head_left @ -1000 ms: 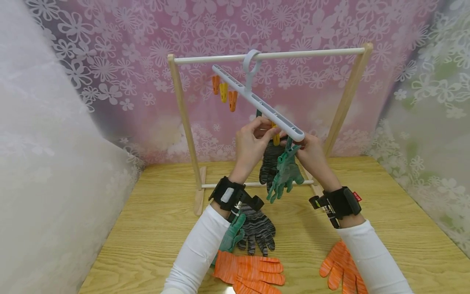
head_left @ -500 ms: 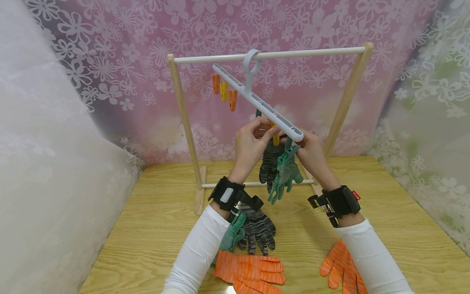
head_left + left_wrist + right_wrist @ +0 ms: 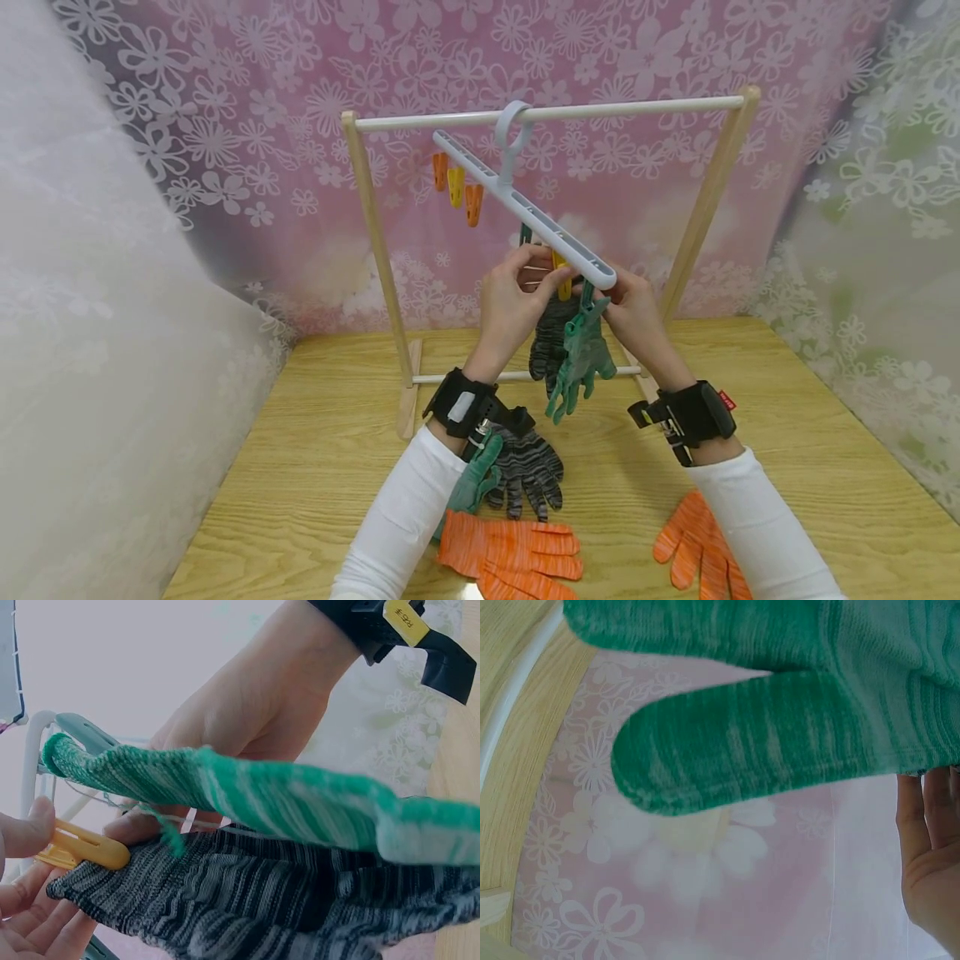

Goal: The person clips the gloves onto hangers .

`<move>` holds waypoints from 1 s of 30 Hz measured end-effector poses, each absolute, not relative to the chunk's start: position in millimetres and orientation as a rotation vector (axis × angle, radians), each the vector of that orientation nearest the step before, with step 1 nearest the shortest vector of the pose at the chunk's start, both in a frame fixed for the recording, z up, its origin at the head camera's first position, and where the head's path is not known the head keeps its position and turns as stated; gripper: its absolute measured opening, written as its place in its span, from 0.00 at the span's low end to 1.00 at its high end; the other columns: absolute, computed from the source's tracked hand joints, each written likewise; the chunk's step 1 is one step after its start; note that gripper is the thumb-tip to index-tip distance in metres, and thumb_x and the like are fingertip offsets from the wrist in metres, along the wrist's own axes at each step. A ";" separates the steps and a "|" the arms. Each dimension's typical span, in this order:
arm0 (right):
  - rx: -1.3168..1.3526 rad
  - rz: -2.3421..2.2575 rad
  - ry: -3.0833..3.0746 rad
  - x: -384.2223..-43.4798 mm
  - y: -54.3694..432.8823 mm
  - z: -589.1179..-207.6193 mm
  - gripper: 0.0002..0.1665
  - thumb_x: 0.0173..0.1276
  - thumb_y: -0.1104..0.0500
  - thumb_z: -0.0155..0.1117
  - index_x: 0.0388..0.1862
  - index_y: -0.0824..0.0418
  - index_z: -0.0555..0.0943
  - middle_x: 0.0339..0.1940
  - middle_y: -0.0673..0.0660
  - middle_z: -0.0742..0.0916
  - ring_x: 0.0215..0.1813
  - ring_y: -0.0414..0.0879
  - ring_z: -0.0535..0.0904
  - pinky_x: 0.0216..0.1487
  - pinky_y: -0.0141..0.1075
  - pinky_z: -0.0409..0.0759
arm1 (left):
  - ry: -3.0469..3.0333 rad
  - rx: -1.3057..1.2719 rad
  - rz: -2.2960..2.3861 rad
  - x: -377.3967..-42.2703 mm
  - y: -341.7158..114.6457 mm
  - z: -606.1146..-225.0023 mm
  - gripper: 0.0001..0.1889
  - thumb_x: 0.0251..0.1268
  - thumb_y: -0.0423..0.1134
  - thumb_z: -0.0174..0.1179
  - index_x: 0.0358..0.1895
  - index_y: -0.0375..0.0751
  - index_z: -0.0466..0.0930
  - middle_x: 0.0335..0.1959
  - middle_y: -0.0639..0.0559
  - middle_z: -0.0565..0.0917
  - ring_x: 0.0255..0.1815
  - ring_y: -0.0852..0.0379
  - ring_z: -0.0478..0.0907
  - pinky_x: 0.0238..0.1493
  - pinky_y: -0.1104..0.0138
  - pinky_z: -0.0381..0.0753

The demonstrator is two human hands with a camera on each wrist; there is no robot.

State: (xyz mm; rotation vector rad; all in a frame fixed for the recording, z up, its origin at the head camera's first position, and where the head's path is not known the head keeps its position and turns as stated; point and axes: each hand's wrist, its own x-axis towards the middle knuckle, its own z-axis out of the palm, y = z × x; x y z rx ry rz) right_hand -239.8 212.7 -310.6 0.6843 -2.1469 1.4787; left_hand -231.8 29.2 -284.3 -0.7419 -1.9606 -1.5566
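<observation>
My left hand [image 3: 512, 304] pinches a yellow clothespin [image 3: 564, 279] under the near half of the pale grey hanger [image 3: 558, 229]. In the left wrist view, the clothespin [image 3: 94, 844] sits over the cuff edge of a black-and-grey knit glove [image 3: 247, 892]. My right hand [image 3: 636, 312] grips that cuff from the other side; its thumb tip shows beside the clothespin, the other fingers mostly hidden. Between the hands and the camera, a green knit glove [image 3: 581, 354] dangles from a dark green clothespin [image 3: 587, 293] at the hanger's end. The green glove [image 3: 735, 746] fills much of the right wrist view.
The hanger hooks over the white bar [image 3: 637, 110] of a wooden rack [image 3: 375, 242]. Orange [image 3: 473, 205] and yellow clothespins hang from its far half. On the table [image 3: 300, 500] lie a black-and-grey glove [image 3: 525, 467], a green glove [image 3: 476, 475] and orange gloves [image 3: 510, 550].
The hanger's near end and the hanging green glove have shifted slightly left. Both hands keep nearly the same place, the left still on the yellow clothespin.
</observation>
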 end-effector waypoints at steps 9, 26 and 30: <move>0.682 1.465 -2.160 -237.7 213.3 -312.4 0.18 0.76 0.71 0.58 0.60 0.79 0.77 0.60 0.76 0.81 0.49 0.30 0.79 0.39 0.22 0.75 | -1.917 -0.797 -1.625 -229.6 27.7 -288.6 0.16 0.66 0.36 0.70 0.53 0.33 0.82 0.48 0.39 0.87 0.46 0.50 0.87 0.46 0.71 0.86; 0.659 1.459 -2.237 -232.0 211.8 -311.0 0.19 0.73 0.74 0.60 0.61 0.79 0.76 0.60 0.75 0.80 0.55 0.47 0.81 0.48 0.18 0.76 | -1.933 -0.829 -1.649 -232.4 18.1 -303.7 0.17 0.68 0.36 0.67 0.58 0.35 0.83 0.49 0.41 0.88 0.47 0.52 0.87 0.45 0.63 0.88; 0.627 1.436 -2.278 -230.8 211.8 -310.6 0.20 0.73 0.75 0.59 0.62 0.79 0.76 0.59 0.75 0.79 0.55 0.59 0.78 0.41 0.21 0.73 | -1.849 -0.802 -1.705 -235.8 14.3 -307.1 0.13 0.75 0.35 0.60 0.56 0.34 0.83 0.47 0.40 0.88 0.45 0.48 0.87 0.43 0.64 0.88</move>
